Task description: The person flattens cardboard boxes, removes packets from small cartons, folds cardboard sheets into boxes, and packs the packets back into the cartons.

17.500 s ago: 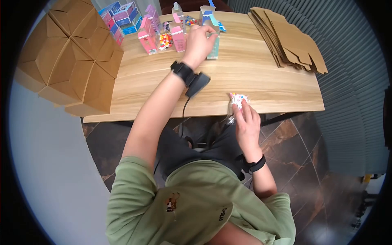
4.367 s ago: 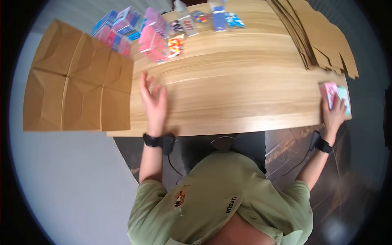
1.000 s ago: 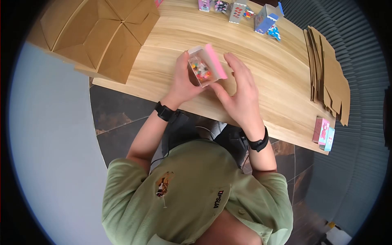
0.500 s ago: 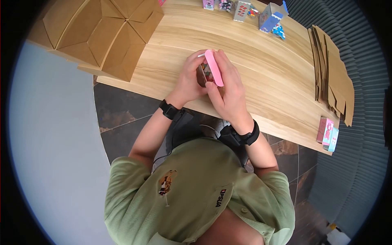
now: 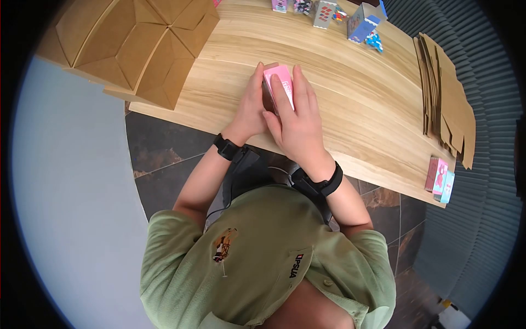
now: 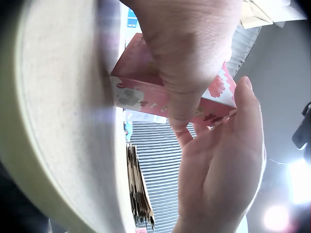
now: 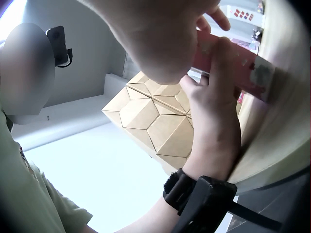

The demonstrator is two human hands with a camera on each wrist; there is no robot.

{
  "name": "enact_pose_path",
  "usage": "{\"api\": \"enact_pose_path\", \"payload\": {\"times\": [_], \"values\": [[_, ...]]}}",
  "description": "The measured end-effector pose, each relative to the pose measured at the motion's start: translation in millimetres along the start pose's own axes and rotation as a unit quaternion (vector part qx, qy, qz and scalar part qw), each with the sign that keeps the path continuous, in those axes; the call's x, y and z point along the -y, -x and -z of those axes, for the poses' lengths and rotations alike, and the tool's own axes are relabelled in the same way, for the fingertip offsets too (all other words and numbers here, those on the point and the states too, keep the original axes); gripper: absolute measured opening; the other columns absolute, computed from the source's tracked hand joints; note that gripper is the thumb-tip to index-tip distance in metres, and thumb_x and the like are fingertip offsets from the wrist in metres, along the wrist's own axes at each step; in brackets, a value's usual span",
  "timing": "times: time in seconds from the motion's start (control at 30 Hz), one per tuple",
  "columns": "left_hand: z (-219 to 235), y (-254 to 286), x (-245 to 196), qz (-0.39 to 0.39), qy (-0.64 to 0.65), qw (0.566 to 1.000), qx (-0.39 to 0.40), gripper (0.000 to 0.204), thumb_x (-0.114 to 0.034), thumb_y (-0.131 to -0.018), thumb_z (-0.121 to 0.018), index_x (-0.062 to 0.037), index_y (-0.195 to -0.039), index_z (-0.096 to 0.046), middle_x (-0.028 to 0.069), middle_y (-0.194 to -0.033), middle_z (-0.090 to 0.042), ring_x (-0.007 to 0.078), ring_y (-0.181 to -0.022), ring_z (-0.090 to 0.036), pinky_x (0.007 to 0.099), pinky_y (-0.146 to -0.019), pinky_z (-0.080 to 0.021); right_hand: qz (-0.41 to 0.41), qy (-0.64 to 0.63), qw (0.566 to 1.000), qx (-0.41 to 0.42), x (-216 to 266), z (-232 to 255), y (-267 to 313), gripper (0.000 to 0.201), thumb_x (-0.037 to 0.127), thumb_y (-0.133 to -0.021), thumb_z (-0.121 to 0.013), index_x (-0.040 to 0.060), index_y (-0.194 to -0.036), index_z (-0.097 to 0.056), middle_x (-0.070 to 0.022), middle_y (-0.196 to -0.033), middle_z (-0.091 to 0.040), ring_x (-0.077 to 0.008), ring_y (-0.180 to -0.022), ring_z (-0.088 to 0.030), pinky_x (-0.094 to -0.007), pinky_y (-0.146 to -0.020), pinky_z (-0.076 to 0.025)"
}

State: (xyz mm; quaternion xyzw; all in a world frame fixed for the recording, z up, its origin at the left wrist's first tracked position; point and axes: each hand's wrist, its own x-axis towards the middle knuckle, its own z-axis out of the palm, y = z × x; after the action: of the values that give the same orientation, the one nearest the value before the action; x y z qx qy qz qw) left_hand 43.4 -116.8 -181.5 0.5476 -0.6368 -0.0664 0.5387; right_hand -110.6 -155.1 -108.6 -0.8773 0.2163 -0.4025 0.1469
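Note:
A small pink cardboard box (image 5: 284, 72) stands near the front edge of the table between both hands. My left hand (image 5: 250, 112) grips its left side, the thumb lying along a face of the box in the left wrist view. With its index finger laid on the pink lid, my right hand (image 5: 301, 126) presses from above, the other fingers along the box's right side. The lid lies down over the top and hides the inside. In the right wrist view the box (image 7: 243, 68) rests upright on the table, partly covered by fingers.
Brown open cartons (image 5: 118, 46) stand at the left. Flat brown cardboard sheets (image 5: 452, 104) lie at the right, with a pink box (image 5: 436, 174) and a teal box (image 5: 447, 186) at the right corner. At the back are a blue box (image 5: 361, 24), a grey box (image 5: 325, 15) and a blue-white packet (image 5: 374, 41).
The pink and teal boxes were set down at the right corner earlier. One second ago this pink box stood open with colourful pieces showing; the right hand has since folded its lid down.

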Motion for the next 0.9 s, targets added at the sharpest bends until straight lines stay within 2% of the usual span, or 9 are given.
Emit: {"api": "enact_pose_path", "payload": {"times": [0.17,0.3,0.37,0.47,0.6,0.7,0.8,0.83,0.9], "values": [[1,-12,1,0.135,0.119,0.979,0.101,0.111,-0.03,-0.073,-0.086,-0.0028,-0.156,-0.018,0.0193,-0.149,-0.043,0.0358,-0.134,-0.046,0.0433,-0.107,-0.043,0.011,0.007,0.998,0.056,7,25,0,0.068,0.019,-0.075,-0.079,0.0057,-0.137,-0.056,-0.0298,-0.153,-0.034,-0.0497,-0.135,-0.04,-0.0552,-0.107,-0.041],[7,-12,-30,0.024,0.123,0.977,0.174,0.111,-0.026,-0.073,-0.086,-0.002,-0.157,-0.017,0.017,-0.154,-0.035,0.0289,-0.141,-0.039,0.0403,-0.112,-0.038,0.099,0.025,0.992,0.068,-4,49,-2,0.067,0.025,-0.069,-0.082,0.0121,-0.132,-0.061,-0.0278,-0.15,-0.038,-0.0469,-0.13,-0.044,-0.0537,-0.106,-0.041],[-2,-12,-31,0.071,0.18,0.963,0.19,0.111,-0.016,-0.074,-0.084,-0.0016,-0.158,-0.013,0.0176,-0.158,-0.027,0.0297,-0.144,-0.034,0.0415,-0.115,-0.035,0.1,0.045,0.992,0.059,-15,47,7,0.067,0.032,-0.067,-0.084,0.0149,-0.129,-0.063,-0.026,-0.145,-0.043,-0.0449,-0.125,-0.047,-0.0524,-0.104,-0.042],[2,-14,-44,0.022,0.103,0.976,0.19,0.111,-0.004,-0.072,-0.077,-0.0023,-0.159,-0.008,0.0192,-0.164,-0.016,0.0347,-0.15,-0.024,0.0469,-0.12,-0.027,-0.036,0.096,0.994,-0.024,-24,62,32,0.069,0.04,-0.066,-0.085,0.016,-0.128,-0.064,-0.0229,-0.135,-0.049,-0.0413,-0.118,-0.05,-0.0495,-0.099,-0.045],[10,-15,-29,0.017,0.071,0.981,0.181,0.106,0.003,-0.072,-0.067,-0.0024,-0.159,-0.008,0.019,-0.166,-0.011,0.0371,-0.151,-0.021,0.0505,-0.121,-0.023,-0.12,0.112,0.987,0.003,-54,96,88,0.072,0.042,-0.067,-0.086,0.0142,-0.129,-0.063,-0.0222,-0.129,-0.051,-0.0402,-0.116,-0.052,-0.0488,-0.096,-0.044],[6,-16,-34,0.036,0.051,0.985,0.161,0.097,0.008,-0.075,-0.061,-0.0023,-0.159,-0.013,0.0187,-0.165,-0.014,0.0372,-0.151,-0.022,0.0494,-0.12,-0.026,-0.223,0.14,0.965,0.006,-61,111,127,0.075,0.04,-0.063,-0.088,0.0123,-0.128,-0.063,-0.0235,-0.127,-0.049,-0.0437,-0.119,-0.048,-0.0547,-0.1,-0.04],[6,-16,-35,0.041,0.022,0.986,0.159,0.093,0.008,-0.078,-0.06,-0.0033,-0.158,-0.016,0.0188,-0.165,-0.016,0.0369,-0.15,-0.023,0.0489,-0.119,-0.028,-0.27,0.341,0.899,-0.051,-67,140,146,0.072,0.042,-0.065,-0.086,0.0119,-0.126,-0.064,-0.0257,-0.135,-0.046,-0.0506,-0.131,-0.038,-0.0636,-0.107,-0.033],[5,-16,-33,0.035,0.017,0.986,0.16,0.091,0.008,-0.079,-0.06,-0.0036,-0.158,-0.017,0.0187,-0.165,-0.017,0.0368,-0.15,-0.023,0.0487,-0.119,-0.029,-0.302,0.376,0.873,-0.07,-80,147,156,0.067,0.045,-0.069,-0.083,0.0121,-0.124,-0.066,-0.0272,-0.143,-0.04,-0.0569,-0.139,-0.025,-0.073,-0.11,-0.023],[5,-16,-31,0.027,0.007,0.986,0.164,0.089,0.007,-0.08,-0.06,-0.0038,-0.157,-0.019,0.0186,-0.165,-0.017,0.0367,-0.15,-0.023,0.0485,-0.118,-0.029,-0.341,0.435,0.829,-0.091,-101,174,169,0.063,0.048,-0.072,-0.08,0.0127,-0.122,-0.067,-0.0282,-0.152,-0.032,-0.0584,-0.143,-0.018,-0.0789,-0.106,-0.019]]}}
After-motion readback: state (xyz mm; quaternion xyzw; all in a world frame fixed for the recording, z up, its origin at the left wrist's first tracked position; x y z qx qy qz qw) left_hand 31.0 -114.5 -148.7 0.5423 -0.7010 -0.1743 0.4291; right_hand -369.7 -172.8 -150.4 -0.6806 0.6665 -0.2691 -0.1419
